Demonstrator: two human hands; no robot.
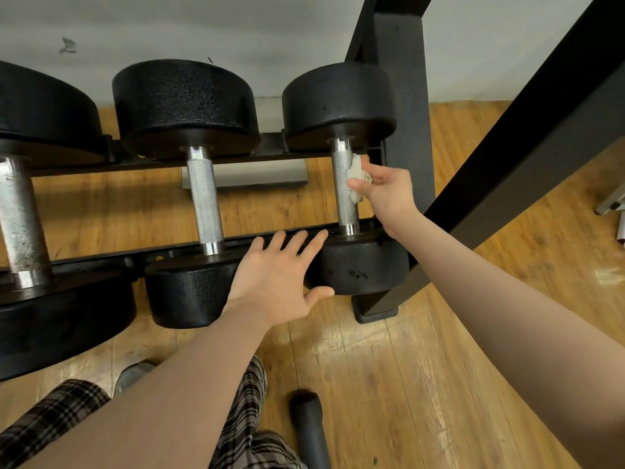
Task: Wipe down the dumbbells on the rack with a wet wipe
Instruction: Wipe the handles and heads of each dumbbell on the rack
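Your right hand [384, 189] pinches the crumpled wet wipe [356, 177] and presses it to the knurled steel handle of the rightmost dumbbell [345, 184], which lies across the black rack [101, 164] rails beside its upright post. Your left hand [280, 282] is spread, fingers straight, holding nothing, between the near heads of that dumbbell and the middle dumbbell [204, 201]. A bigger dumbbell [20, 211] sits at far left.
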